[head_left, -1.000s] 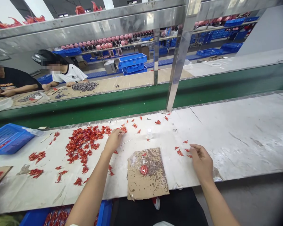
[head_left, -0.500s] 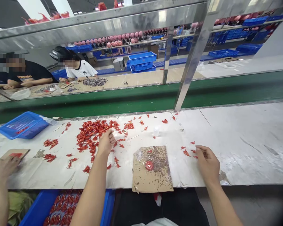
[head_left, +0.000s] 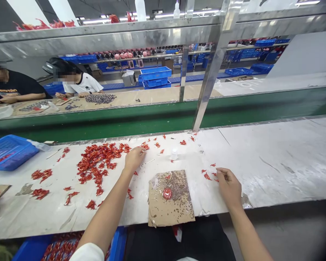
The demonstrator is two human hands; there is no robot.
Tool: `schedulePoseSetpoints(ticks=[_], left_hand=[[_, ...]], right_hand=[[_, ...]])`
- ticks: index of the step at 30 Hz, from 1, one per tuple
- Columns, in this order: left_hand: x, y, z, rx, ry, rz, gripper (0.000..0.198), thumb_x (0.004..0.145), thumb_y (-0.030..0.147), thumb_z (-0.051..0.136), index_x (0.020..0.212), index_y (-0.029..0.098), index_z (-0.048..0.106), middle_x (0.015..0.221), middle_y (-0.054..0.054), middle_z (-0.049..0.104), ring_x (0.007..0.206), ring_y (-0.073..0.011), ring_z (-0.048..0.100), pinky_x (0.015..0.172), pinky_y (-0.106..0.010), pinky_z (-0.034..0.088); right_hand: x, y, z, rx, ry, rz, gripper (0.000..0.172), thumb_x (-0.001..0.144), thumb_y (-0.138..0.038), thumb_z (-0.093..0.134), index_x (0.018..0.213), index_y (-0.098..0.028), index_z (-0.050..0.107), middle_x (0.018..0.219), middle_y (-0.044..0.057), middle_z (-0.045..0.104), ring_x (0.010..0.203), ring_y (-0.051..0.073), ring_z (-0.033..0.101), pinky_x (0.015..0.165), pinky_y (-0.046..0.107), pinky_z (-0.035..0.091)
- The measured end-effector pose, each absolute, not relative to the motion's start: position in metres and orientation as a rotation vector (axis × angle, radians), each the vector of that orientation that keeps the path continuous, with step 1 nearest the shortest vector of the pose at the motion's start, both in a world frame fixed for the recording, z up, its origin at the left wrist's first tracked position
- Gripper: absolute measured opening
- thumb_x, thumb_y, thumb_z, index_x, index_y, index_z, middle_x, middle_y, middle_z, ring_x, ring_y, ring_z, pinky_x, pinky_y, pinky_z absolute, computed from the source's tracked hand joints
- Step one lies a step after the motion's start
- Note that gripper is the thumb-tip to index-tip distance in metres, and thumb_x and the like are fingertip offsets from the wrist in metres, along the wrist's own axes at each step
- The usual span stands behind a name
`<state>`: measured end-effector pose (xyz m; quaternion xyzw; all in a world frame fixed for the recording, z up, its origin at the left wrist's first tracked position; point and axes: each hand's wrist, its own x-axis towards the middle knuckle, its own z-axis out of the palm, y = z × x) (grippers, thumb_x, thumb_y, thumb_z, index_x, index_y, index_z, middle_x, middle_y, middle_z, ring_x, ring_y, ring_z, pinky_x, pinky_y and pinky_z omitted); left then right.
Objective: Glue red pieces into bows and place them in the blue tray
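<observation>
My left hand (head_left: 135, 158) is over the table at the right edge of a heap of small red plastic pieces (head_left: 96, 159). Its fingers are bent and pressed together, close to a few loose red pieces (head_left: 145, 145); whatever they hold is hidden. My right hand (head_left: 230, 186) rests at the right, thumb and forefinger pinched beside scattered red pieces (head_left: 207, 176); what the pinch holds is too small to make out. Between my hands lies a stained cardboard piece (head_left: 170, 214), bearing a round red item (head_left: 167, 193) like a small cap with shiny liquid.
A small clear container (head_left: 174, 153) and a thin white stick (head_left: 148, 161) lie behind the cardboard. A blue basket (head_left: 13, 152) stands far left. A metal post (head_left: 205, 85) rises at the table's back edge, before a green belt (head_left: 141, 122). Two people work across it.
My left hand has moved right along the heap's edge, fingers lower. My right hand keeps its place by the scattered pieces. The view has shifted, and another person's hand at left is out of view.
</observation>
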<state>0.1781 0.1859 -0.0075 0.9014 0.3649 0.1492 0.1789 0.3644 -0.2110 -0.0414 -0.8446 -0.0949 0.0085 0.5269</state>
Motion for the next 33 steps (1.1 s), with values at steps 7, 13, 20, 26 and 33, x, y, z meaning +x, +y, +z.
schedulePoseSetpoints(ticks=[7,13,20,26,33], left_hand=[[0.185,0.193,-0.012,2.601,1.1,0.398,0.032,0.092,0.042,0.057,0.112,0.026,0.076,0.115,-0.009,0.075,0.105,-0.0298,0.067,0.086,-0.036,0.049],[0.191,0.194,-0.015,2.507,1.115,0.453,0.031,0.091,0.043,0.057,0.104,0.024,0.077,0.107,-0.01,0.076,0.101,-0.0301,0.067,0.082,-0.035,0.047],[0.188,0.203,-0.014,2.234,1.094,0.532,0.046,0.09,0.057,0.052,0.086,0.017,0.075,0.066,-0.004,0.068,0.062,-0.0199,0.06,0.059,-0.028,0.041],[0.195,0.217,0.0,2.161,1.051,0.541,0.05,0.087,0.06,0.054,0.08,0.015,0.074,0.059,-0.001,0.062,0.056,-0.0167,0.053,0.054,-0.027,0.037],[0.204,0.227,0.003,2.332,1.088,0.467,0.038,0.091,0.045,0.056,0.107,0.019,0.079,0.096,-0.009,0.078,0.087,-0.0247,0.068,0.076,-0.032,0.048]], right_hand=[[0.365,-0.21,-0.042,-2.038,-0.246,0.051,0.029,0.088,-0.044,0.06,0.102,-0.024,0.073,0.09,0.003,0.076,0.083,0.023,0.069,0.079,0.034,0.05],[0.366,-0.21,-0.04,-2.043,-0.267,0.063,0.024,0.087,-0.04,0.06,0.102,-0.025,0.073,0.09,0.002,0.076,0.084,0.023,0.07,0.081,0.034,0.05],[0.368,-0.207,-0.045,-2.045,-0.304,0.039,0.024,0.088,-0.041,0.059,0.101,-0.025,0.073,0.088,0.002,0.076,0.081,0.023,0.07,0.08,0.034,0.05],[0.369,-0.208,-0.047,-2.053,-0.318,0.04,0.024,0.088,-0.042,0.06,0.1,-0.025,0.072,0.087,0.002,0.075,0.08,0.023,0.07,0.08,0.035,0.05],[0.368,-0.208,-0.043,-2.058,-0.328,0.047,0.026,0.089,-0.042,0.059,0.101,-0.024,0.072,0.088,0.004,0.076,0.08,0.024,0.07,0.08,0.035,0.05]])
